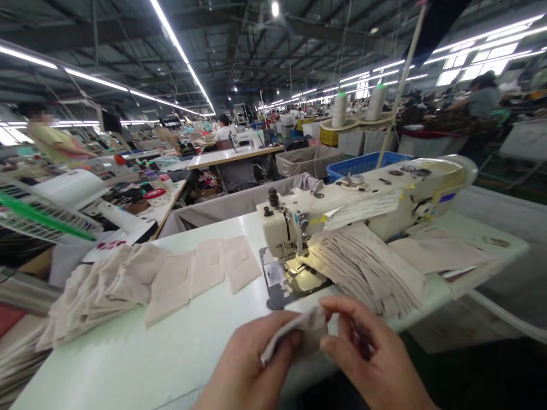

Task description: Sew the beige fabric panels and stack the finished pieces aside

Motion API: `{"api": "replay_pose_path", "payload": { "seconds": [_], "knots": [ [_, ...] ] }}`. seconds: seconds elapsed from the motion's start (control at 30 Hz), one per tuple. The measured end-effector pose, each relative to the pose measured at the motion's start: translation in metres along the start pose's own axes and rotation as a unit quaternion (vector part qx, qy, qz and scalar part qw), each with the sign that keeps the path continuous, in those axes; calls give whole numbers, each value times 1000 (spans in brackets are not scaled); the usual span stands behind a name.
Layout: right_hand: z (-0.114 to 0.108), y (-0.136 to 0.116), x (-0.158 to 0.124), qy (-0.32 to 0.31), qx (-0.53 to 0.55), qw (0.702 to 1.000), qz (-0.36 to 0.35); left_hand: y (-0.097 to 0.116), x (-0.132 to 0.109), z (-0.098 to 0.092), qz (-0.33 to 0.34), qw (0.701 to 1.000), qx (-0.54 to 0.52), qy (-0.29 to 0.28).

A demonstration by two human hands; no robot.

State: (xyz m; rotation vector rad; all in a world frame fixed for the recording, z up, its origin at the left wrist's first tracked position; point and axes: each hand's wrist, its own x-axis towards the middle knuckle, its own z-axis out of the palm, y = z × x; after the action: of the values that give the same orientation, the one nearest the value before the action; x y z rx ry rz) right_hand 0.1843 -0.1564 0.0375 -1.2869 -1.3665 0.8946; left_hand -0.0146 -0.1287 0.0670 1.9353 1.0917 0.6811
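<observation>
A small beige fabric piece (pixel 314 330) is held folded up above the table's front edge. My left hand (pixel 256 353) grips it between thumb and fingers. My right hand (pixel 370 347) is at its right end, with bent fingers and thumb on the fabric's edge; part of this grip is hidden. Just beyond them stands a cream sewing machine (pixel 354 199), its needle area lit over a worn metal plate (pixel 294 285). To the right of the needle lies a fanned stack of beige fabric pieces (pixel 367 267).
Beige pocket-like pieces (pixel 207 267) overlap in a long row on the left of the pale table (pixel 171 353). A white fan (pixel 72 193) stands beyond them. Behind the machine are a blue basket (pixel 367 164) and thread cones (pixel 339 111). Other people work farther off.
</observation>
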Motion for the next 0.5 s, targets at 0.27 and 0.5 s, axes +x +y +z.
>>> {"api": "replay_pose_path", "payload": {
  "seconds": [0.27, 0.5],
  "knots": [
    [6, -12, 18, -31, 2, 999, 43, 7, 18, -18, -111, 983, -136, 49],
    [14, 8, 19, -31, -22, 999, 25, -4, 25, 4, -58, 988, -31, 143]
  ]
}}
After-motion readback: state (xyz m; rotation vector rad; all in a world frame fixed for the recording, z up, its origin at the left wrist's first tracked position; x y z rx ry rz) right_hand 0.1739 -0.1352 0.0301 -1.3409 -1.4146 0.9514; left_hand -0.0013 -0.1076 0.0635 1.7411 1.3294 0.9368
